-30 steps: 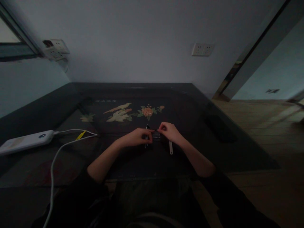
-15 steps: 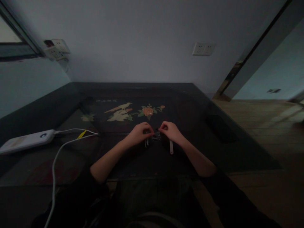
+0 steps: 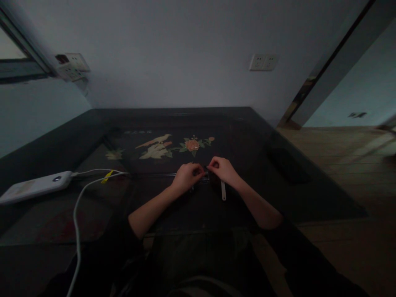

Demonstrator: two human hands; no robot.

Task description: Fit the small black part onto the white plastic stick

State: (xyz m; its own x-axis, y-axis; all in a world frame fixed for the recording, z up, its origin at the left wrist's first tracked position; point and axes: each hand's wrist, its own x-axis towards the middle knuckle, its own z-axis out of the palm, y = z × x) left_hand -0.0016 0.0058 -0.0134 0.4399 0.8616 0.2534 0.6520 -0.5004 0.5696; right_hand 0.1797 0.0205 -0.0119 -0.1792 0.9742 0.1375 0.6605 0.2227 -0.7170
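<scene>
Both my hands meet over the middle of a dark table (image 3: 93,136) with a bird-and-flower inlay (image 3: 157,149). My left hand (image 3: 186,176) is curled, fingers pinched on a small dark object (image 3: 205,176) that I cannot make out in the dim light. My right hand (image 3: 222,170) pinches the same object from the right side. A thin white strip (image 3: 223,191) lies on the table just below my right hand, apart from the fingers.
A white power bank (image 3: 32,186) lies at the table's left edge with white cables (image 3: 81,194) running toward me; a yellow tag (image 3: 107,176) sits on one. A dark flat object (image 3: 287,166) rests at the right. Wall sockets (image 3: 262,62) are behind; wooden floor lies to the right.
My left hand has slid right and closed in against my right hand, covering most of the small dark object. The right hand has barely moved.
</scene>
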